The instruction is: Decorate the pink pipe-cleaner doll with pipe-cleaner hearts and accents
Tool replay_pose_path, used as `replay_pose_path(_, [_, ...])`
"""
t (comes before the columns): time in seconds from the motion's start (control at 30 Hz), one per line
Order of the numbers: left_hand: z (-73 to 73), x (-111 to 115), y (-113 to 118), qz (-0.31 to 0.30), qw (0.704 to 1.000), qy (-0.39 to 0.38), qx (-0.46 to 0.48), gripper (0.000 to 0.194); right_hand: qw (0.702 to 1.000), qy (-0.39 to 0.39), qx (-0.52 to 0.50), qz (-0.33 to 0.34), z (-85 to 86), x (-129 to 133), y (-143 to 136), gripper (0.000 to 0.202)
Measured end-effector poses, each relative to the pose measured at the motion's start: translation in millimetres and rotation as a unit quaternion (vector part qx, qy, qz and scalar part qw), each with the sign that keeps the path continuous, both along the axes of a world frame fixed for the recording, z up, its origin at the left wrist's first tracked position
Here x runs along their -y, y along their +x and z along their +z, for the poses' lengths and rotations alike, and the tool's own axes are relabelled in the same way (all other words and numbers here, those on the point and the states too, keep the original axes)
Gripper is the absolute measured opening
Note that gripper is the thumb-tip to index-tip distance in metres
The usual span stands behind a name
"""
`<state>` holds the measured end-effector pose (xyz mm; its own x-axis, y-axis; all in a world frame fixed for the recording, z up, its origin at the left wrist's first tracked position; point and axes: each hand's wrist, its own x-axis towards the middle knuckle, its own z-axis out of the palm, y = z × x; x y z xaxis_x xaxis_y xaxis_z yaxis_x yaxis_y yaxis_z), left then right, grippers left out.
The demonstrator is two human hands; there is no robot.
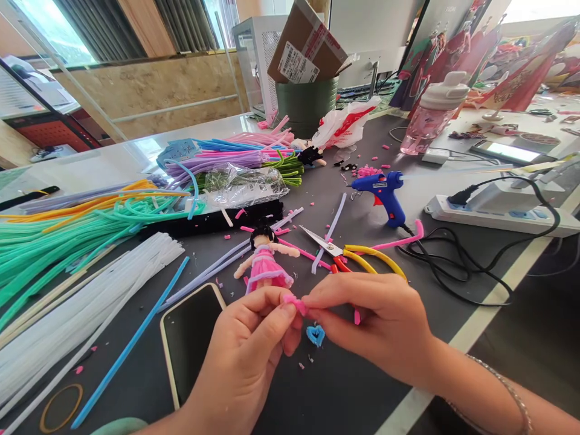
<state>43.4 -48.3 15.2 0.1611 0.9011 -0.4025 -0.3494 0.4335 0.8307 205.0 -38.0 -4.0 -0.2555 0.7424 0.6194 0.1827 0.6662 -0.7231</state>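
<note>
A small fuzzy pink piece [296, 304] is pinched between my two hands. My left hand [258, 347] holds its left side with thumb and fingers. From the right, my right hand [376, 320] grips its other end between thumb and fingertips. Just beyond my left fingers lies a doll [267, 263] with black hair and a pink dress. A blue heart-shaped piece [316, 335] rests on the table below the hands. Scissors [353, 251] with red and yellow handles lie partly open behind my right hand.
A phone [193, 338] lies left of my left hand. Bundles of white [95, 314] and green stems [67, 241] cover the left side. A blue glue gun [385, 196], its black cable [457, 266] and a power strip [512, 211] are at the right. Pink scraps are scattered around.
</note>
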Motion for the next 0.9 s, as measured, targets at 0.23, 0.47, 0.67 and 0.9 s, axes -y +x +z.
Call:
replay_pose_path(0.23, [-1.5,-0.5,-1.4,-0.027,0.999,-0.03,-0.013,0.021,0.998,-0.045,0.019,0.033,4.3,-6.5,7.7,0.009])
replay_pose_path(0.47, [-2.3,-1.1,1.6,-0.007,0.999,-0.047,0.001,0.022,0.998,-0.004,0.037,0.045,-2.4,-6.1,6.8,0.006])
replay_pose_path(0.67, [-0.3,1.9,3.4,0.013,0.999,-0.043,0.024,0.023,0.997,0.047,0.054,0.017,-7.3,-2.0,2.7,0.006])
replay_pose_path(0.9, [-1.2,3.9,3.1,0.027,0.998,-0.037,0.036,0.023,0.996,0.069,0.063,0.009,-9.6,1.2,-0.3,0.007])
